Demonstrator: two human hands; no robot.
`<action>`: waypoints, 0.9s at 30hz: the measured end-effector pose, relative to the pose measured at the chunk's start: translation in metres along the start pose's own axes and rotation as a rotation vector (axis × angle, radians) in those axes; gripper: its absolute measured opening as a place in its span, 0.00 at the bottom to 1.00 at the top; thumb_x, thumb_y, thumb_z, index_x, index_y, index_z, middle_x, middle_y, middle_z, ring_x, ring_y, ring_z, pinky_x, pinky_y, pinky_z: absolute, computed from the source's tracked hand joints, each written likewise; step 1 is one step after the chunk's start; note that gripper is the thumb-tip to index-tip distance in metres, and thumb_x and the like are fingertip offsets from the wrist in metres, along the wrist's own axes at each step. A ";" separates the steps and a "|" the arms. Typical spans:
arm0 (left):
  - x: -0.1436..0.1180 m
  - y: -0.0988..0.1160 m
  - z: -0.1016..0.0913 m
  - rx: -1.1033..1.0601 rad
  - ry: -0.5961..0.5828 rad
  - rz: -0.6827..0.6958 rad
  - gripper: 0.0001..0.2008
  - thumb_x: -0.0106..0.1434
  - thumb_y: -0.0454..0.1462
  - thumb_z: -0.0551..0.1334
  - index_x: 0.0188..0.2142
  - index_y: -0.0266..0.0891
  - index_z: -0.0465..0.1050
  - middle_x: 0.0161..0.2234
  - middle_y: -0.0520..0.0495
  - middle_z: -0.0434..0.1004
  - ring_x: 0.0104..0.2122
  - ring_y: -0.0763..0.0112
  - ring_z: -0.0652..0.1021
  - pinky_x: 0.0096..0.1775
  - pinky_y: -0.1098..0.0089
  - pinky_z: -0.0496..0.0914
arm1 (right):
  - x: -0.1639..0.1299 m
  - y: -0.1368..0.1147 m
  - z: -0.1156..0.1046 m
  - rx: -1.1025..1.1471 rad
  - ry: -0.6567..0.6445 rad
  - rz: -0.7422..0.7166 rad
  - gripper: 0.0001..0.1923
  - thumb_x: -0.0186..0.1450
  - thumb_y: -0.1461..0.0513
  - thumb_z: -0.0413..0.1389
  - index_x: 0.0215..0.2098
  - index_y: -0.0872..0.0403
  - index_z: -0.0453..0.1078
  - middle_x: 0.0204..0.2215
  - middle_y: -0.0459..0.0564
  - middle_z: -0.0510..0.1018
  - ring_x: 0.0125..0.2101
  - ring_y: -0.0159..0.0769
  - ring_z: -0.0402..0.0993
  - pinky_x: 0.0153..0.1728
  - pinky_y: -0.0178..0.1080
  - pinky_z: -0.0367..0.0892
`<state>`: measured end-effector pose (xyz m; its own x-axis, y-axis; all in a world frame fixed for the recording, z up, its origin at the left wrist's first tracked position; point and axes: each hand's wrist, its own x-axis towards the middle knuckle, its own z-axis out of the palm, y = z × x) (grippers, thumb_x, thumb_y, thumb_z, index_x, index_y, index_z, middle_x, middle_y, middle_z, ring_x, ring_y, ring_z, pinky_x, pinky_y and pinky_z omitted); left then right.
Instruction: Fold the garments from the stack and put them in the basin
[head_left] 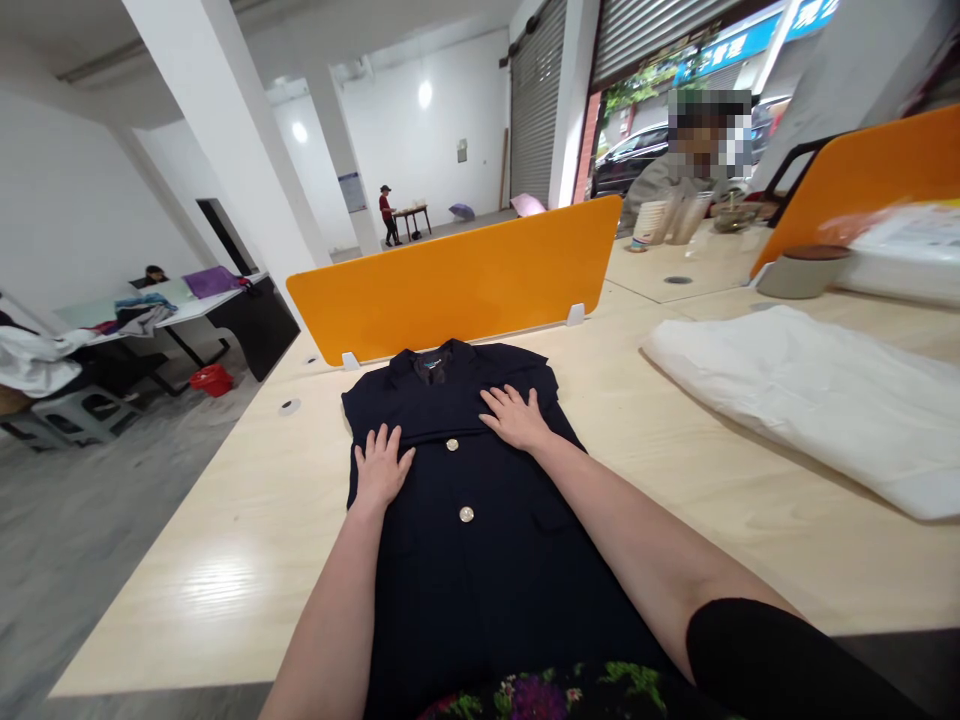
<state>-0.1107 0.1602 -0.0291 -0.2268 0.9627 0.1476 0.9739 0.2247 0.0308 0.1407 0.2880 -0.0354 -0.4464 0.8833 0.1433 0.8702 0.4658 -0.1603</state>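
Note:
A dark navy jacket [465, 580] with gold-coloured buttons lies front up on the table, its collar toward the orange divider. Its sleeves look folded across the chest. My left hand [381, 468] rests flat on the left side of the jacket, fingers spread, by the edge of the folded layer. On the right side of the chest, my right hand [516, 418] lies palm down with its fingers apart. Neither hand grips the cloth. Two round buttons show down the middle, below the fold. The jacket's lower end runs out toward my body.
An orange divider [457, 280] stands along the table's [217, 560] far edge. To the right lies a white cloth or bag [810, 390]. Behind it are a round grey-green container [806, 272] and stacked cups [651, 222]. A person [660, 185] sits across, and others are farther off.

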 end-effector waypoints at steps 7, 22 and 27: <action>0.001 -0.001 0.001 -0.017 -0.007 0.004 0.30 0.68 0.51 0.46 0.66 0.44 0.53 0.67 0.44 0.49 0.66 0.51 0.51 0.62 0.45 0.50 | 0.000 0.001 0.000 -0.016 -0.009 -0.011 0.29 0.71 0.49 0.34 0.66 0.48 0.54 0.66 0.51 0.54 0.66 0.50 0.42 0.59 0.68 0.37; 0.001 -0.002 0.002 -0.010 0.004 0.012 0.30 0.68 0.50 0.46 0.66 0.43 0.53 0.67 0.44 0.50 0.66 0.51 0.52 0.61 0.45 0.51 | -0.002 -0.001 -0.003 -0.025 -0.018 -0.007 0.29 0.71 0.50 0.34 0.66 0.48 0.54 0.66 0.51 0.54 0.66 0.50 0.42 0.60 0.67 0.38; 0.000 -0.001 -0.001 -0.019 -0.004 0.005 0.29 0.68 0.50 0.46 0.65 0.43 0.53 0.67 0.44 0.50 0.66 0.51 0.51 0.62 0.45 0.51 | -0.002 -0.002 -0.004 0.004 -0.005 0.012 0.30 0.71 0.49 0.35 0.69 0.49 0.46 0.66 0.52 0.54 0.66 0.49 0.43 0.60 0.67 0.38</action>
<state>-0.1112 0.1597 -0.0286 -0.2219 0.9644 0.1440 0.9749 0.2171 0.0489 0.1407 0.2849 -0.0315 -0.4365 0.8893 0.1366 0.8748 0.4550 -0.1663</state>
